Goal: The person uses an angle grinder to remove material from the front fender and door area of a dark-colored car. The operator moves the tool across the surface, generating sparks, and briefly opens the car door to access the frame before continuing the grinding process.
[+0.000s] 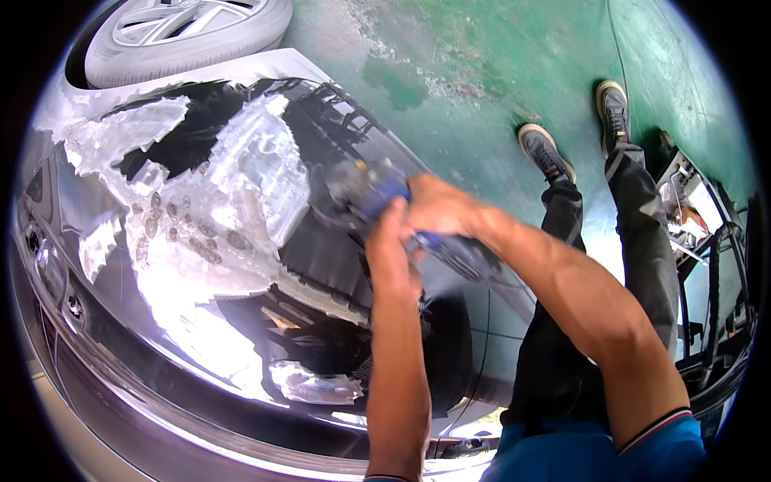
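Grip: two-handed, both closed on the same power tool (pixel 385 193); left hand (pixel 391 237) around the blue part near the working head, right hand (pixel 440 207) wrapped over the body just beside it. Finger detail is blurred. Tool sits above the right part of the dark car panel (pixel 325 249), head end pointing left toward the pale stripped patches (pixel 261 169); head is smeared, so can't tell whether it touches the surface or hovers, nor what disc is on it. Looks like grinding or sanding work, partly done judging by the mix of pale and dark areas with ragged borders. To do it well: firm hold with both hands, wrists steady, working face laid nearly flat so an edge doesn't dig in. Light, even pressure, let the tool cut; short overlapping passes, no dwelling, since heat could mark or warp the sheet. Work along the ragged borders so the step blends out. Dark spots (pixel 205 251) in the pale area probably want separate attention. Ease off near panel edges, where a catch seems likeliest. Thin cord (pixel 486 337) hangs below the tool, near the dark trousers (pixel 554 313); best held clear of the head. Bare hands and forearms call for care around any spinning part.
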`<state>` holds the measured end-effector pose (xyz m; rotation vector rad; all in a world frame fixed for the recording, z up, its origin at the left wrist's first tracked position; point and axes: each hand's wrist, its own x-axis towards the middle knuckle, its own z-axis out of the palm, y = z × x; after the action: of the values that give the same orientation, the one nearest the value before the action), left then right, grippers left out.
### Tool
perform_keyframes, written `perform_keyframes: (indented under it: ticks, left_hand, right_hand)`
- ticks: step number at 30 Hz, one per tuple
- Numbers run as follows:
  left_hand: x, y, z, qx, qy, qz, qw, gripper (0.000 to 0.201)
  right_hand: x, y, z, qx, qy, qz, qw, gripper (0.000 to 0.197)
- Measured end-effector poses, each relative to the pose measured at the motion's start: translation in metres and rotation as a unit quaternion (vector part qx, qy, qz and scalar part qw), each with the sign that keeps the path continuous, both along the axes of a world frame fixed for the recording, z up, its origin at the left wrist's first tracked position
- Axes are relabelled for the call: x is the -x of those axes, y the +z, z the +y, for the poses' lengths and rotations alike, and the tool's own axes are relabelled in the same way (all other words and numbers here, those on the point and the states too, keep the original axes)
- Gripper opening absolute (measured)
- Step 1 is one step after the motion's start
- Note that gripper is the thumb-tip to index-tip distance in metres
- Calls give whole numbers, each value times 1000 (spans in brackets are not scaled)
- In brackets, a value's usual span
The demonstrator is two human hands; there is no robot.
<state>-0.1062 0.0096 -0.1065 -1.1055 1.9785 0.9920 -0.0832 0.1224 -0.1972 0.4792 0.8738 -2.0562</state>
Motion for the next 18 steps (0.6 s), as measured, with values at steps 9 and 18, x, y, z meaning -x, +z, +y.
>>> perform_keyframes:
  ticks: [9,18]
  left_hand:
    - [-48,4,10,18,27,-19,999,47]
    - [-68,0,2,-3,84,-61,995,49]
  right_hand:
    - [-57,-20,-26,-153,-39,86,984,46]
    - [-54,-14,-21,-165,-54,94,980,49]
